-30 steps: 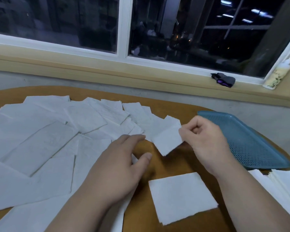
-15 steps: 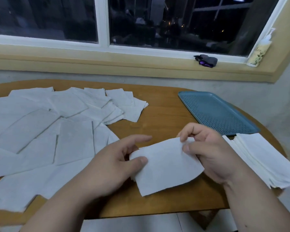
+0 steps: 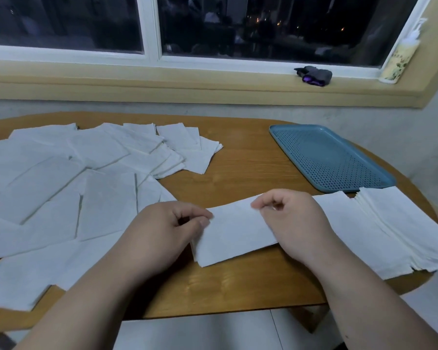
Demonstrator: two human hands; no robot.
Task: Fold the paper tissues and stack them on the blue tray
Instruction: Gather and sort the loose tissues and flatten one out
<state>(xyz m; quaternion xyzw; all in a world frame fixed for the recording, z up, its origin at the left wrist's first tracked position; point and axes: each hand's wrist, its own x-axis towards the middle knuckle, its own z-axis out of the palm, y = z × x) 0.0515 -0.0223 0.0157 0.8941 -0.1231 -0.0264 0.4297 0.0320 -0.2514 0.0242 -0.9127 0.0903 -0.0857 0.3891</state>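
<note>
Paper tissue [image 3: 234, 233] in play right now sits between both hands, low over the wooden table [image 3: 238, 168] near its front edge. The left hand [image 3: 162, 231] pinches its upper left corner between thumb and forefinger, and the right hand [image 3: 296, 221] pinches the top edge further along, fingers curled in. The left edge looks doubled up, so my guess is it's mid-fold, but I can't tell how many layers are in there.

As for progress, not much to show, honestly. The blue tray [image 3: 331, 157] sits at the far right of the table with nothing on it at all, so zero stacking is done. On the left there's a big messy spread of tissues [image 3: 86, 173], overlapping all over the place, with some smaller ones at the far end that might already be folded. On the right, just beside the tray's near edge, there's a neat pile of tissues [image 3: 402, 223] hanging a bit past the table edge. Can't say whether that's the finished lot waiting to go onto the tray or fresh supply.

So I'd call this early days: finish this fold, then a whole lot more folding, and everything has to end up on that tray.
</note>
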